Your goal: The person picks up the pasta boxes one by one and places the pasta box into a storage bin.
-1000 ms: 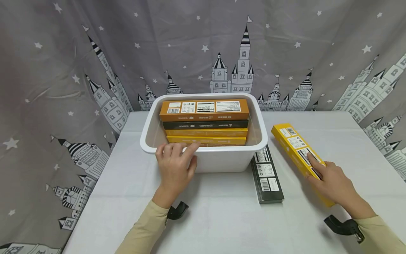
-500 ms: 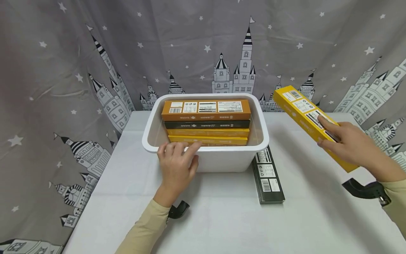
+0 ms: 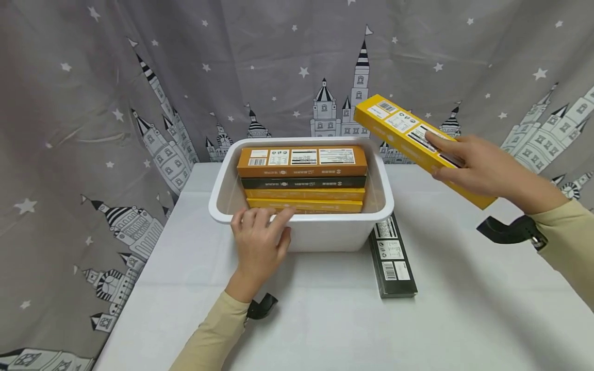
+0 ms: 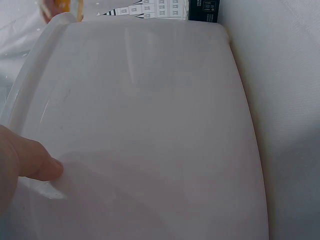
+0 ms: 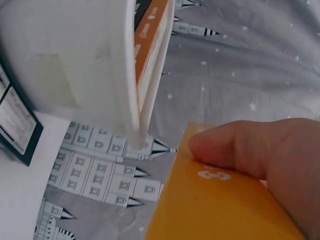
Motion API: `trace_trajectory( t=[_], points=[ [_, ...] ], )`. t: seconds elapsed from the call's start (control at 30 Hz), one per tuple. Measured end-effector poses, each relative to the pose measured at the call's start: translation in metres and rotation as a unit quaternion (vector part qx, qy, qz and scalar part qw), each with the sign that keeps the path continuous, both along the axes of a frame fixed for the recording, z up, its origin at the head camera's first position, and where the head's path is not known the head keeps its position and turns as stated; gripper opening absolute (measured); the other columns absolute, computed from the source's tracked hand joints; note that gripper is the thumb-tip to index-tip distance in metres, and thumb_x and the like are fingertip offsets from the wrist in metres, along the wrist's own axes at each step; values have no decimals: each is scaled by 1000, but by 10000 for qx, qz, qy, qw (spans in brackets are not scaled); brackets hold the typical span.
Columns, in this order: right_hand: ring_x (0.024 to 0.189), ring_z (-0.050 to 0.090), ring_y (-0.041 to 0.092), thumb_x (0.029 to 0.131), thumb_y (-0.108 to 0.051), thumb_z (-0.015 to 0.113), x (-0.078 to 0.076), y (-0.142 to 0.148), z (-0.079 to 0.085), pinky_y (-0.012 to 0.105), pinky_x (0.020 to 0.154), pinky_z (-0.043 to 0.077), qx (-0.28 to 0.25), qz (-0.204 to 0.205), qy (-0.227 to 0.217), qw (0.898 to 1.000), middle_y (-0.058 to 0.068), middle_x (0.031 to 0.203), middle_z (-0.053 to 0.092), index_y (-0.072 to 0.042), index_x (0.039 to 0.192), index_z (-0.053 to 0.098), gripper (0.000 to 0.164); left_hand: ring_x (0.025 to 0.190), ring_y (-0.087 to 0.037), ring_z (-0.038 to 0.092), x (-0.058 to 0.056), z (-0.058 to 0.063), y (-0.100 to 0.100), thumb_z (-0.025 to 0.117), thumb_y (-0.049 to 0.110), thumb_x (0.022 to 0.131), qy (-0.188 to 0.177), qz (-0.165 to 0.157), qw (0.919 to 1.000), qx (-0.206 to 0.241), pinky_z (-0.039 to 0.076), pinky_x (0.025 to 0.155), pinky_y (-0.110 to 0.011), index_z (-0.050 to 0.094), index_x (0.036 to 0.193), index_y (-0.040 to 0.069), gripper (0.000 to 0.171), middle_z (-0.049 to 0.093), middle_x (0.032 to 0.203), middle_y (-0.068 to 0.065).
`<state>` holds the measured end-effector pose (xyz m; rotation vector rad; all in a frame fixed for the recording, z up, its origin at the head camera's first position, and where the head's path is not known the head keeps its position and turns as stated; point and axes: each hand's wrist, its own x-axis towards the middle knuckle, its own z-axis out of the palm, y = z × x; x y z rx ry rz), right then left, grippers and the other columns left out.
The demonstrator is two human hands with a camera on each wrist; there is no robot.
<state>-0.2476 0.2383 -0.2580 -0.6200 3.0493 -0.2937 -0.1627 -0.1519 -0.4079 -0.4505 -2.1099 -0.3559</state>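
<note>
A long yellow box [image 3: 403, 129] is gripped by my right hand [image 3: 482, 167], which holds it tilted in the air to the right of a white plastic bin [image 3: 325, 232]. My left hand [image 3: 260, 242] grips the bin's front rim, fingers hooked over the edge and thumb [image 4: 42, 167] against the outer wall in the left wrist view. Packed on edge inside the bin are an orange-brown box [image 3: 301, 162], a dark green box [image 3: 301, 182] and yellow boxes [image 3: 303, 194] toward the front. The yellow box's near end fills the lower right wrist view.
Another dark green box [image 3: 392, 257] lies on the white table [image 3: 325, 319], partly hidden by the bin's right end. Behind the table hangs a grey curtain [image 3: 260, 51] printed with castles and stars.
My right hand has lifted the yellow box off the table, then carried it up and left toward the bin. My left hand stays on the rim.
</note>
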Motion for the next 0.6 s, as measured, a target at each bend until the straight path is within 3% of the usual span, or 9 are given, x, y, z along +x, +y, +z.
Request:
trace_trajectory(
  t=[0.27,0.4,0.6],
  points=[
    [100,54,34,94,-36,59,-13,-41,18,42,72,44,147,492,90,9986,26,129,56,-25,160,32,72,95,-33,53,1,1,0,71,11,82,-45,26,10000,16,32,96,-56,70,117,21,37,65,96,-10],
    [107,54,37,93,-34,61,-18,-59,23,48,78,47,31,892,-136,9959,26,140,53,-28,159,34,71,95,-33,53,0,0,0,71,12,82,-43,52,10000,-23,32,96,-56,70,117,22,37,64,95,-10],
    [110,54,33,92,-26,62,-17,-84,25,48,85,46,-180,1505,-535,9870,19,139,55,-33,156,38,69,94,-32,54,0,0,0,71,12,81,-4,35,10000,-31,32,96,-56,70,117,22,37,65,95,-10]
  ],
)
